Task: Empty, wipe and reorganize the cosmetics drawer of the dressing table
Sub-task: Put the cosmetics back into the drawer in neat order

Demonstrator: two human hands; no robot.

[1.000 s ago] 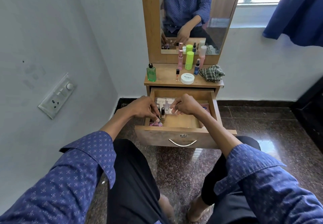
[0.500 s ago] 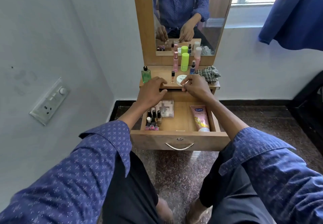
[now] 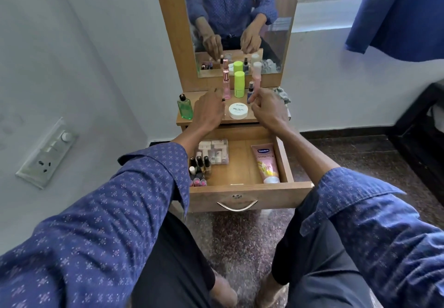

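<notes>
Both hands (image 3: 209, 113) risen from drawer (image 3: 242, 198) to tabletop (image 3: 204, 121)

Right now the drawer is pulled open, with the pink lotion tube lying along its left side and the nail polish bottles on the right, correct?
Not quite: the sides are swapped. The head view shows the drawer open, but the pink lotion tube lies along its right side and the nail polish bottles stand at the left.
</notes>
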